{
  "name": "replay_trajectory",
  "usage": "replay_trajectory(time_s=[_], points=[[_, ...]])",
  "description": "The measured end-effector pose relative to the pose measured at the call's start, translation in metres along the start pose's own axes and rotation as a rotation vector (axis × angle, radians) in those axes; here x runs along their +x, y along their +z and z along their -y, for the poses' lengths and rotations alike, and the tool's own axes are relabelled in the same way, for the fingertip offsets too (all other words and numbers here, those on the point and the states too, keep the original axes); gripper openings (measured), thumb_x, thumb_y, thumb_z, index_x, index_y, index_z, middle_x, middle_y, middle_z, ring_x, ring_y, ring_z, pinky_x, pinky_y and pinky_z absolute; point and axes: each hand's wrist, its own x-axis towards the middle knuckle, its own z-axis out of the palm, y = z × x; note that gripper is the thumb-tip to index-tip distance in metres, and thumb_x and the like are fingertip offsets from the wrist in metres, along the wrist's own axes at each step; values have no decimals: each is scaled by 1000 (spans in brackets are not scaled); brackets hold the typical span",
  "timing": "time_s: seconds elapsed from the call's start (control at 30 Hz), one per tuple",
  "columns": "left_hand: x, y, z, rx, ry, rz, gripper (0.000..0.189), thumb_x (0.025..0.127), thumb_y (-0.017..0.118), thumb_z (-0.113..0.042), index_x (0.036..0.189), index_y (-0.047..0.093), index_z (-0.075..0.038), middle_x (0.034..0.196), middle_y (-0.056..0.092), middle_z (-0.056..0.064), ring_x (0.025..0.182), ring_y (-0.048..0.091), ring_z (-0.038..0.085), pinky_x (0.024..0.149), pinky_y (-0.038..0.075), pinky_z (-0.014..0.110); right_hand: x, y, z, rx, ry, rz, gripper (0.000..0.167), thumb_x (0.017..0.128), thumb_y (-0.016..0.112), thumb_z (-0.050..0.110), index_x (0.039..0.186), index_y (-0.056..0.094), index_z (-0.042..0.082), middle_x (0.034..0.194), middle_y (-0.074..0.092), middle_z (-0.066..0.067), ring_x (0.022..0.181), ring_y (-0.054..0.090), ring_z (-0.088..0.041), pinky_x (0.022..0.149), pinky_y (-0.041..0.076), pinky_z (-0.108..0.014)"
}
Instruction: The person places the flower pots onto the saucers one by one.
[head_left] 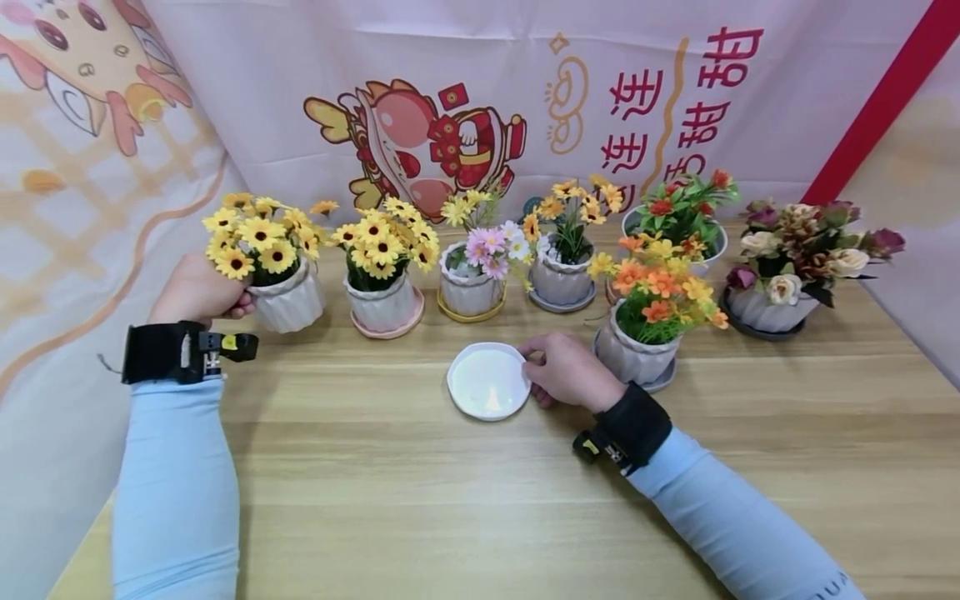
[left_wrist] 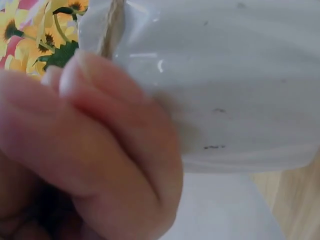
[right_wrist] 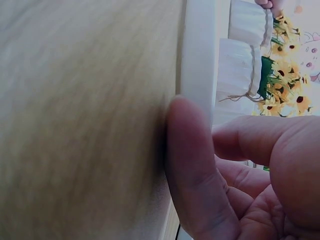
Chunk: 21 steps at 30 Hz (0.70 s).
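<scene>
At the far left, my left hand [head_left: 191, 292] grips a white ribbed flowerpot [head_left: 291, 302] by its upper side. Yellow, dark-centred flowers [head_left: 260, 233] fill this pot. Close up in the left wrist view, the curled fingers [left_wrist: 115, 150] lie against the glossy pot wall [left_wrist: 235, 85], just below a twine band at the rim. My right hand [head_left: 573, 373] pinches the right edge of a round white saucer [head_left: 489, 382] at mid-table. In the right wrist view, thumb and finger meet at the saucer's rim [right_wrist: 197, 60], low over the wood.
Behind the saucer stand potted yellow flowers [head_left: 382, 246], pink flowers [head_left: 486, 246] and orange flowers [head_left: 570, 208] on coloured saucers. An orange-flowered pot [head_left: 637, 350] is close beside my right hand. Red flowers [head_left: 667, 208] and roses [head_left: 786, 288] are farther right. A printed cloth [head_left: 262, 100] hangs behind.
</scene>
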Motion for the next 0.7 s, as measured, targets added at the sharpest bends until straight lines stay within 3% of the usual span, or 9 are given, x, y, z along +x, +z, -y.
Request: replay_trajectory(time_s=[0.13, 0.37, 0.57, 0.7], points=[[-8, -5, -1, 9, 12, 18, 27, 97, 44, -18, 103, 57, 5, 61, 64, 3, 54, 65, 17, 50, 56, 32, 0, 0, -1, 4, 3, 0, 32, 97, 59, 8, 129, 62, 3, 64, 66, -4, 53, 65, -17, 50, 55, -30], [-15, -6, -5, 38, 28, 113, 28, 98, 43, -18, 98, 58, 6, 63, 65, 3, 53, 64, 15, 52, 57, 30, 0, -1, -1, 15, 16, 3, 33, 97, 60, 8, 130, 62, 3, 64, 67, -4, 53, 65, -17, 50, 56, -30], [-24, -9, -11, 12, 40, 129, 21, 94, 46, -14, 95, 55, 4, 61, 63, 5, 51, 62, 16, 52, 57, 31, -1, 0, 1, 8, 19, 5, 34, 97, 60, 9, 131, 62, 4, 64, 67, -4, 54, 66, -18, 51, 56, -30], [-30, -11, -18, 89, 72, 151, 22, 95, 45, -16, 88, 57, 2, 60, 63, 7, 51, 62, 18, 49, 56, 32, -1, -1, 1, 15, 21, 4, 34, 97, 60, 8, 131, 61, 4, 64, 67, -5, 54, 66, -18, 51, 56, -30]])
